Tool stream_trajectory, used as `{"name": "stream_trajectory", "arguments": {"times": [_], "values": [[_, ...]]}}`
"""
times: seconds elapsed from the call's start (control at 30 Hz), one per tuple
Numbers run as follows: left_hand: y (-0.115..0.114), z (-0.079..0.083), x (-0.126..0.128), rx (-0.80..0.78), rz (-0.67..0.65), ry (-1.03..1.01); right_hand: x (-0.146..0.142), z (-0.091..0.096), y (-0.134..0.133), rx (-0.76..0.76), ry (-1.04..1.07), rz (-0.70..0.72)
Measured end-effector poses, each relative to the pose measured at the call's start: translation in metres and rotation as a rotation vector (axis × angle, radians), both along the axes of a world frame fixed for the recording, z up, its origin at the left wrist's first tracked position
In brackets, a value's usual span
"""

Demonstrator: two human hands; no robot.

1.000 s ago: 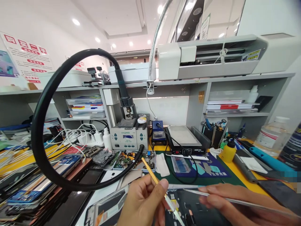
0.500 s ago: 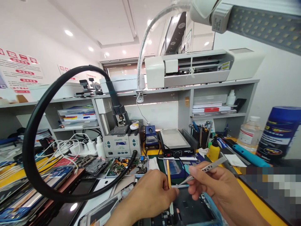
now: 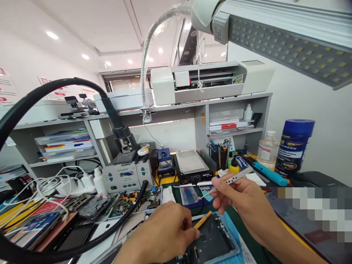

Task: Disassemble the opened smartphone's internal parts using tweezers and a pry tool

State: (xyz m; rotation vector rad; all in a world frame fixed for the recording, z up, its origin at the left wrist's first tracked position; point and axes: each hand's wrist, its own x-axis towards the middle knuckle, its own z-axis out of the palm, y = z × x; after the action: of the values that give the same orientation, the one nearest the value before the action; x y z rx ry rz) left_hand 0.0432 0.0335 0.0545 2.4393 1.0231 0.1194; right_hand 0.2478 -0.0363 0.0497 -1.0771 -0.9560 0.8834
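Observation:
My left hand (image 3: 167,231) is closed on a slim gold-coloured rod-shaped tool (image 3: 203,220), which slants up to the right. Its lower end is hidden behind my fingers. Below it lies an opened phone (image 3: 214,238), a dark inner frame with a clear edge, on a blue mat (image 3: 237,253). In my right hand (image 3: 242,198) are silver tweezers (image 3: 238,176) with a row of holes, pinched between thumb and fingers. The tweezers' tips point down left, above the bench and just beyond the phone; I cannot make out anything between them.
A black hose (image 3: 90,244) loops across the left side from the rework station (image 3: 126,179). Circuit boards fill a tray (image 3: 161,196), with several phones left of it. A heating plate (image 3: 192,163) stands behind my hands. A lamp (image 3: 286,47) overhangs the right; a blue-capped can (image 3: 295,146) stands below.
The gold tool has tipped from nearly upright to a slant towards the right. My right hand with the tweezers has lifted away from my left hand. The view has shifted to the right.

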Motion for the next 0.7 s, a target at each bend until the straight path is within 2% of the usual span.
{"name": "stream_trajectory", "arguments": {"times": [0.27, 0.47, 0.57, 0.63, 0.7], "values": [[-0.004, 0.001, 0.001, 0.070, -0.032, -0.079, 0.000, -0.004, 0.002, 0.057, -0.124, -0.029], [0.004, 0.005, -0.014, -0.005, 0.056, -0.256, -0.003, -0.004, 0.000, 0.191, -0.361, -0.126], [0.006, 0.013, -0.018, -0.147, 0.118, -0.408, -0.008, -0.009, -0.002, 0.389, -0.549, -0.258], [0.003, 0.015, -0.013, -0.329, 0.126, -0.508, -0.011, -0.014, -0.003, 0.579, -0.688, -0.308], [-0.003, 0.011, -0.003, -0.555, 0.130, -0.602, -0.013, -0.019, -0.005, 0.762, -0.828, -0.292]]}}
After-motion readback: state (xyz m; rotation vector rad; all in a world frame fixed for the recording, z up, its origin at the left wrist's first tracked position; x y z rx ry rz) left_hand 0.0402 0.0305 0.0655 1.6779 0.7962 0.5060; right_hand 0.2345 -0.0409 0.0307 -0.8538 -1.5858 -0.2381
